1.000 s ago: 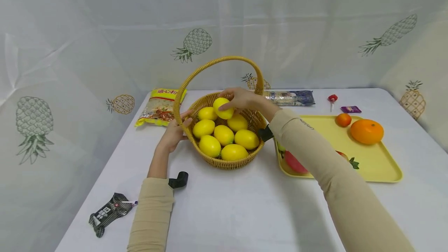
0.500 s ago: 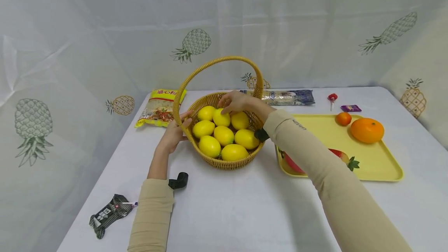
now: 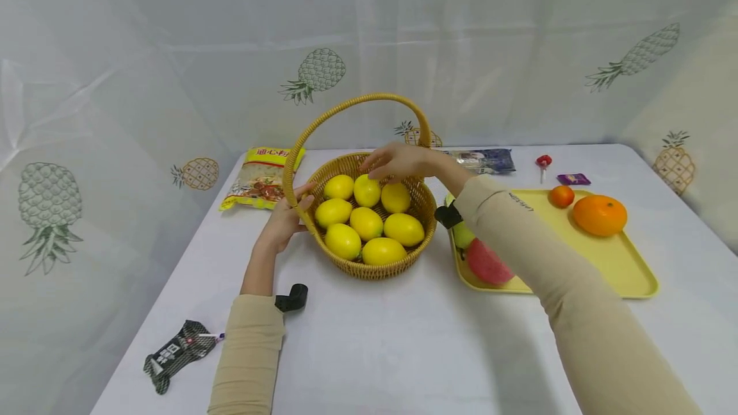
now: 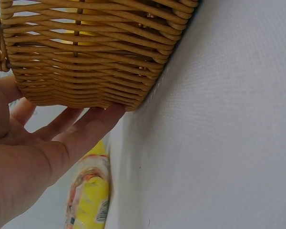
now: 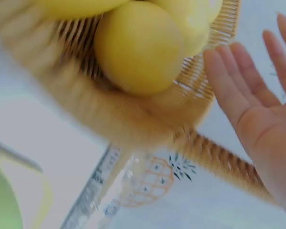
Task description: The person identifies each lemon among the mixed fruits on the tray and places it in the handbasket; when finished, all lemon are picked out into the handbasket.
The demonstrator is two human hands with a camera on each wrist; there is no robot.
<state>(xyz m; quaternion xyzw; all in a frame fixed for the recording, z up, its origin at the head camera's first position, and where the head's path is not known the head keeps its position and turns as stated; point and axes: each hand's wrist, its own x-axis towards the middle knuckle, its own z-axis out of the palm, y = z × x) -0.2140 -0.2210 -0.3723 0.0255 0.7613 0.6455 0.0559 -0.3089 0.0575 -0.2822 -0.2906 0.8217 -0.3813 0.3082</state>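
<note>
A wicker basket (image 3: 377,271) with a tall hooped handle (image 3: 362,100) stands mid-table, holding several yellow lemons (image 3: 366,223). My left hand (image 3: 281,223) is at its left side; in the left wrist view the fingers (image 4: 93,128) lie fairly straight against the outer wall and lower edge of the wicker. Over the back of the basket hovers my right hand (image 3: 400,161), just above the rear lemon (image 3: 367,190). The right wrist view, partly blurred, shows that hand (image 5: 262,109) with extended fingers, nothing in them, beside the lemons (image 5: 139,50).
Right of the basket lies a yellow tray (image 3: 625,274) with a large orange (image 3: 599,215), a small orange fruit (image 3: 561,196) and a pink fruit (image 3: 487,262). A pasta bag (image 3: 259,178), long packet (image 3: 487,161), lollipop (image 3: 543,162), purple sweet (image 3: 573,179) and black wrapper (image 3: 179,351) lie around.
My right hand has lowered a lemon into the back of the basket and let it go, then risen slightly off it. My left hand stays at the basket's side.
</note>
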